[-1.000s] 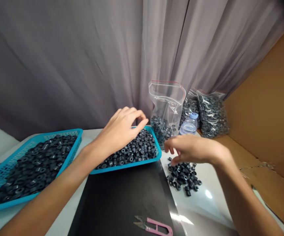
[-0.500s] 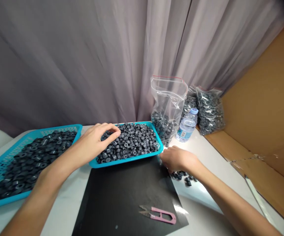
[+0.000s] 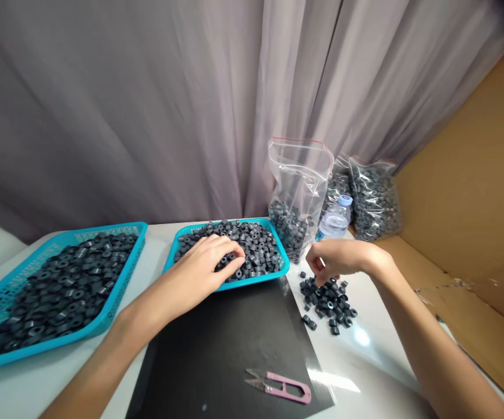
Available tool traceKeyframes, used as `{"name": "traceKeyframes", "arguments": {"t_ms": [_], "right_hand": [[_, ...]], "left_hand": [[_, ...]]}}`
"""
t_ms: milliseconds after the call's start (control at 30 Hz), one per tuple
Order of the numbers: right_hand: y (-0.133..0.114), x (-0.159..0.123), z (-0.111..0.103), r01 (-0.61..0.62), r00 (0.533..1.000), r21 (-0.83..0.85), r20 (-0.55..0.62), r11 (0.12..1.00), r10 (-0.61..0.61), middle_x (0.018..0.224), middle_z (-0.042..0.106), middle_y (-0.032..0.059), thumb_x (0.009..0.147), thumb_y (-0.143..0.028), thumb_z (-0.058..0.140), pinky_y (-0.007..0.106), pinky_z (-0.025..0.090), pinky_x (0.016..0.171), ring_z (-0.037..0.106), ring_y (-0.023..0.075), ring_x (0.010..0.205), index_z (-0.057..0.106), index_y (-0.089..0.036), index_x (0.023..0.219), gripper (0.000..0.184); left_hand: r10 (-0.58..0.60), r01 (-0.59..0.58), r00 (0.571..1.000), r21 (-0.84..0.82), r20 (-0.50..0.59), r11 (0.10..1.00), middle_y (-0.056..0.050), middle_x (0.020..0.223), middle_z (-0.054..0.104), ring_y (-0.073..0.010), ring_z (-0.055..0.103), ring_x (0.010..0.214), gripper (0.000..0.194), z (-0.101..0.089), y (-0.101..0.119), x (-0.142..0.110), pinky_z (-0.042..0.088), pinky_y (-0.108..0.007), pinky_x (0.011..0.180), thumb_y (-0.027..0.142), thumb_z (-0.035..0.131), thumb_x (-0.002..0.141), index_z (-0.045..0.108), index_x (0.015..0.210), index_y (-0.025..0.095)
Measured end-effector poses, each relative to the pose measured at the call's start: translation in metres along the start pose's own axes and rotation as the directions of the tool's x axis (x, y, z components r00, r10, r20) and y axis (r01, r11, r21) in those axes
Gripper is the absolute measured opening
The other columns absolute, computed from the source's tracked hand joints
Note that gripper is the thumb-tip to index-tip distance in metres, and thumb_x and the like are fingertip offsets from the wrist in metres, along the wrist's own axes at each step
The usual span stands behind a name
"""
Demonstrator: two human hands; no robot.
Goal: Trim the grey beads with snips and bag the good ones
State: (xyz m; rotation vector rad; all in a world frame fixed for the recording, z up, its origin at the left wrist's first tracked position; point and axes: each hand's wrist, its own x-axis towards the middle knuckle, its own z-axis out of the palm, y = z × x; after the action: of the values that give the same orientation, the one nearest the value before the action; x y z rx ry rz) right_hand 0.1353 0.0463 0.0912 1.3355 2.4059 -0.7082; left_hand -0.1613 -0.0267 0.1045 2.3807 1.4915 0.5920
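Note:
My left hand hovers over the smaller blue basket, which is heaped with small dark grey plastic rings. Its thumb and index finger curve round until their tips nearly meet; anything between them is too small to make out. My right hand hangs above a loose pile of the same rings on the white tabletop, right of that basket. Its fingers are bent and drawn together, tips pointing down, and what they hold, if anything, is hidden.
A larger blue basket of dark rings stands at left. Behind my right hand are an upright zip bag part-filled with rings, a water bottle and full bags. Pink thread snips lie on a black mat.
My left hand has moved right and slightly down across the smaller basket. My right hand has shifted right and lifted, uncovering more of the ring pile.

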Motion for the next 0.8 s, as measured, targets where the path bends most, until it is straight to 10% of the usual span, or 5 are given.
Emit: {"name": "traceKeyframes", "arguments": {"t_ms": [233, 400, 467, 667, 800], "right_hand": [[0.024, 0.001, -0.009, 0.062, 0.998, 0.123, 0.016, 0.99, -0.065, 0.072, 0.066, 0.0012, 0.074, -0.041, 0.074, 0.019, 0.039, 0.047, 0.056, 0.0106, 0.057, 0.064, -0.016, 0.073, 0.027], [0.013, -0.039, -0.022, 0.205, 0.967, 0.206, -0.191, 0.957, -0.165, 0.08, 0.07, 0.0033, 0.086, -0.039, 0.063, 0.021, 0.047, 0.052, 0.062, 0.0137, 0.069, 0.062, -0.018, 0.08, 0.022], [0.0, -0.055, -0.027, 0.333, 0.848, 0.199, -0.492, 0.922, -0.2, 0.08, 0.07, 0.0036, 0.089, -0.046, 0.062, 0.024, 0.047, 0.054, 0.062, 0.0143, 0.069, 0.063, -0.019, 0.081, 0.027], [-0.022, -0.046, -0.074, 0.128, 0.102, -0.073, -0.991, 0.989, -0.086, 0.081, 0.067, 0.0077, 0.09, -0.054, 0.062, 0.038, 0.048, 0.074, 0.06, 0.0218, 0.076, 0.066, -0.023, 0.083, 0.032], [-0.012, -0.008, -0.125, -0.114, 0.093, -0.057, -0.995, 0.992, -0.046, 0.078, 0.064, 0.01, 0.086, -0.054, 0.067, 0.045, 0.048, 0.077, 0.061, 0.0276, 0.082, 0.069, -0.018, 0.083, 0.036]], "left_hand": [[0.095, -0.095, 0.995, -0.106, -0.003, 0.99, -0.002, 0.098, 0.071, -0.0234, 0.061, 0.099, 0.023, 0.012, 0.04, -0.008, 0.041, -0.032, 0.094, 0.038, 0.05, 0.097, 0.07, 0.09, 0.027], [0.165, -0.151, 0.947, -0.073, 0.276, 0.986, -0.008, 0.103, 0.07, -0.0279, 0.065, 0.101, 0.019, 0.076, 0.063, -0.019, 0.049, -0.04, 0.091, 0.025, 0.05, 0.097, 0.068, 0.097, 0.021], [0.141, -0.134, 0.946, -0.044, 0.292, 0.99, -0.013, 0.118, 0.066, -0.0327, 0.062, 0.115, 0.021, 0.105, 0.065, -0.021, 0.049, -0.046, 0.097, 0.023, 0.053, 0.095, 0.065, 0.112, 0.019], [0.109, -0.1, 0.974, -0.054, 0.2, 0.994, -0.016, 0.122, 0.063, -0.03, 0.061, 0.119, 0.021, 0.145, 0.067, -0.009, 0.052, -0.043, 0.099, 0.02, 0.046, 0.098, 0.06, 0.114, 0.017], [0.144, -0.134, 0.975, -0.074, 0.171, 0.988, -0.014, 0.115, 0.063, -0.0283, 0.063, 0.112, 0.022, 0.154, 0.076, 0.001, 0.054, -0.041, 0.095, 0.018, 0.04, 0.1, 0.06, 0.108, 0.016]]}}
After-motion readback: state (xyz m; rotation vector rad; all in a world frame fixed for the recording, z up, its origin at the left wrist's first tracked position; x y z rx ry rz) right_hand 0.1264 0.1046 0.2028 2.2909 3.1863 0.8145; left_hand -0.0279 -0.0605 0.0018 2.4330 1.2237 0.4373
